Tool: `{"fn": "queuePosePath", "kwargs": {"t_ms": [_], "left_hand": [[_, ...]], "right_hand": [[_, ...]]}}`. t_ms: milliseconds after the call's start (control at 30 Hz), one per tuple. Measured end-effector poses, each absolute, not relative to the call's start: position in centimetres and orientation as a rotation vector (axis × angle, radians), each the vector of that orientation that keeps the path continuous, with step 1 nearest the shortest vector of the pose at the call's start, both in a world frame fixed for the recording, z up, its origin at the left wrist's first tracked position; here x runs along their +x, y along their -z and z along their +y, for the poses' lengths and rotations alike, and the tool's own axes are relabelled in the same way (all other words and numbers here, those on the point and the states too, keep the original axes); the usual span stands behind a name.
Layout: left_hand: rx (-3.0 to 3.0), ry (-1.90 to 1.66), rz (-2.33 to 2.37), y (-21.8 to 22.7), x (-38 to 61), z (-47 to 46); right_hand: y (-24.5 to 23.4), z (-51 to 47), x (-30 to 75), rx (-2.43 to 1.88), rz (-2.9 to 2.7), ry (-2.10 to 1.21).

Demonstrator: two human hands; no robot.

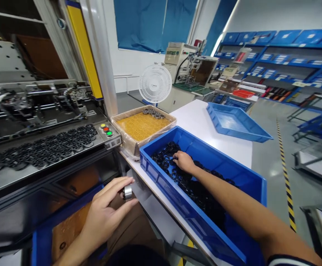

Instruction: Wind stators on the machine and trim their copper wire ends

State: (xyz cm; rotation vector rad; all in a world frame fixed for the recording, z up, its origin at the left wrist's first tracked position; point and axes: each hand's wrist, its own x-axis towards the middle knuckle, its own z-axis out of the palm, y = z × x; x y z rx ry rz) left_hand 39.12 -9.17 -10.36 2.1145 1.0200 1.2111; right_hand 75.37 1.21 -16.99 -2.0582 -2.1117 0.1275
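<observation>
My right hand (183, 161) reaches into a deep blue bin (205, 229) and lies on the heap of black ring parts (197, 188), its fingers curled down among them. My left hand (105, 212) is lower, in front of the machine, pinching a small silver metal cylinder (127, 192) between thumb and fingers. Many more black ring parts (47, 147) lie in rows on the machine's feed tray to the left.
A cardboard box (127, 142) with yellow lining and a few rings at its far end sits behind the blue bin. Nearby: a button panel (107, 131), an empty blue tray (234, 123) on the white table, a white fan (155, 83), blue shelving at right.
</observation>
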Motion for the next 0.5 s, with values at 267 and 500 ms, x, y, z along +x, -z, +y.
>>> {"fn": "queuePosePath", "kwargs": {"t_ms": [267, 500], "left_hand": [[1.976, -1.094, 0.938, 10.2, 38.7, -9.4], [1.269, -1.020, 0.700, 9.4, 40.6, -10.3]], "right_hand": [[8.6, -3.5, 67.4, -1.462, -2.094, -0.029], [6.4, -10.5, 61.4, -0.714, -2.119, -0.314]]}}
